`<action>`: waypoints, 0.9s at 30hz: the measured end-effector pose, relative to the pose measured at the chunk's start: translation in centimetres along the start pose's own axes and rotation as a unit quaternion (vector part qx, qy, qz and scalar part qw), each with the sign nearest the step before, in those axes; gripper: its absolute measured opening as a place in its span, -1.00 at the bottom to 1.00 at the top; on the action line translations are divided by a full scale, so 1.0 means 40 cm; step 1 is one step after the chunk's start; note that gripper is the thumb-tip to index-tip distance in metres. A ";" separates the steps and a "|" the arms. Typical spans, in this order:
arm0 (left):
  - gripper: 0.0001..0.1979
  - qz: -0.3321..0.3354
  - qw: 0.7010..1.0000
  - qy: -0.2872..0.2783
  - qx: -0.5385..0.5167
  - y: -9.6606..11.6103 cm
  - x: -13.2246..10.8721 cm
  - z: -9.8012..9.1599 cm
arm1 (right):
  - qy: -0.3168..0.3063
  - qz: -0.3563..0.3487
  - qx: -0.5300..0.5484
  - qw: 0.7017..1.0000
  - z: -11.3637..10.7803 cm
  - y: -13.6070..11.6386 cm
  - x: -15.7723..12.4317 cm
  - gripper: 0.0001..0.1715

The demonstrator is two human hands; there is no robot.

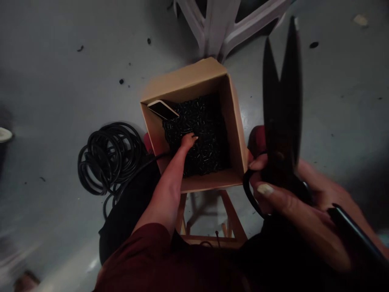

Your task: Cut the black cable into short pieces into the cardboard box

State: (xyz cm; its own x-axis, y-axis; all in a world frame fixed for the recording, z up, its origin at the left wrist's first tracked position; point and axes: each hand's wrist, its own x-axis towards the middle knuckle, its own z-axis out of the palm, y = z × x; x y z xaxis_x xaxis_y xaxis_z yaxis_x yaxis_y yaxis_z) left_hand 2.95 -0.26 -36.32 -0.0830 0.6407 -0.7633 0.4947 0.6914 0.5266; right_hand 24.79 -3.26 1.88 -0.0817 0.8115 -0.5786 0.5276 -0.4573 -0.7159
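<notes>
On my feed I see a grey floor (54, 85) in dim light. Beyond the left grip (189, 140), pale plastic furniture legs (220, 24) stand splayed; on its near side I make out a wooden frame (233, 215). Dark scraps (314, 45) lie beyond the right grip (304, 219). A soft glare (92, 265) shows nearer and left of the left grip.

One left hand (189, 140), one right hand (320, 239); one pair of scissors (282, 105); one cardboard box (234, 121); one phone (163, 109); one tubing coil (133, 156); black pieces (206, 150), too many to count.
</notes>
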 end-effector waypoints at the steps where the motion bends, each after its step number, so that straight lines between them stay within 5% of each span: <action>1: -0.78 -0.011 0.999 -0.002 -0.041 0.002 -0.009 -0.002 | -0.010 -0.011 0.011 1.000 0.000 0.004 0.004 -0.68; 11: -0.78 0.014 0.940 -0.053 -0.336 0.142 -0.254 -0.058 | -0.057 -0.053 0.100 0.992 -0.002 0.006 -0.005 -0.70; 16: -0.63 0.070 0.927 -0.032 -0.367 0.282 -0.393 -0.126 | -0.047 -0.083 0.104 0.990 -0.013 -0.001 -0.003 -0.72; 22: -0.83 0.215 0.907 0.005 -0.361 0.479 -0.581 -0.267 | 0.020 -0.164 0.044 0.985 -0.028 0.008 -0.004 -0.61; 27: -0.79 0.231 0.891 0.018 -0.389 0.535 -0.684 -0.319 | 0.008 -0.190 0.053 0.980 -0.009 0.021 0.001 -0.43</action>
State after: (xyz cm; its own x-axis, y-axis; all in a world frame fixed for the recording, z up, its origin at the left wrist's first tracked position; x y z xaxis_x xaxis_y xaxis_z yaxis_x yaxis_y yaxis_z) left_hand 4.74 1.27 0.59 -0.0610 0.9181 -0.3916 -0.2661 0.3632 0.8929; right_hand 25.54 -3.48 1.38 -0.2416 0.9358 -0.2566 0.3700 -0.1556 -0.9159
